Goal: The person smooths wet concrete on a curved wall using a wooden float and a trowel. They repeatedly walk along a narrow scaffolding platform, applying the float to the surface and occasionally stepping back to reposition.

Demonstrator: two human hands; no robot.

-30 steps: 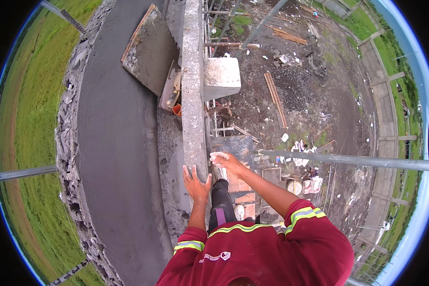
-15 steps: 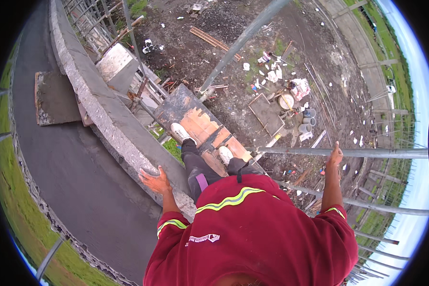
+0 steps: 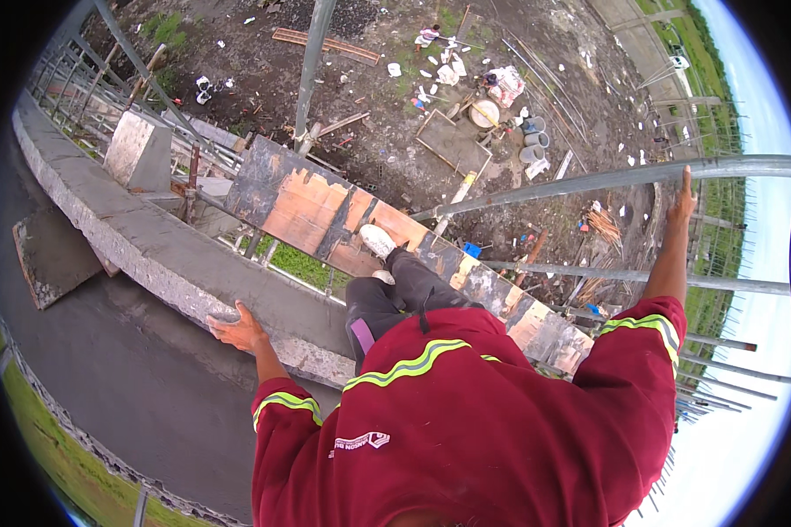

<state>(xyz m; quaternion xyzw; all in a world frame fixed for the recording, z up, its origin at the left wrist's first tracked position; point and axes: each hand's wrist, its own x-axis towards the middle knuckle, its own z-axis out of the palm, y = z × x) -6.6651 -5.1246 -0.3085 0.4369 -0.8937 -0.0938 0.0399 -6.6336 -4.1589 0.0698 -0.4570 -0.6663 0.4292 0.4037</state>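
My left hand (image 3: pixel 237 331) rests at the edge of a rough concrete parapet (image 3: pixel 163 263), thumb raised and fingers stretched out, holding nothing. On the other side, my right hand (image 3: pixel 680 206) is raised beside a grey metal scaffold pipe (image 3: pixel 580 182). One finger points up across the pipe; the other fingers are partly hidden, and no grip around it shows. Below me, a white shoe (image 3: pixel 377 240) stands on the worn plywood walkway (image 3: pixel 303 211); the other shoe is mostly covered by my trouser leg.
Wet-looking grey concrete (image 3: pixel 149 351) lies beyond the parapet, with a mortar-covered board (image 3: pixel 57 255) on it. Scaffold tubes (image 3: pixel 312 70) cross the walkway's outer side. Far below, the muddy ground holds a mixing tray (image 3: pixel 453 145), buckets (image 3: pixel 533 140) and scattered debris.
I have stepped forward along the walkway and my view has turned, so the ground and parapet shift. My left hand has moved along the parapet; my right arm reaches farther out and forward.
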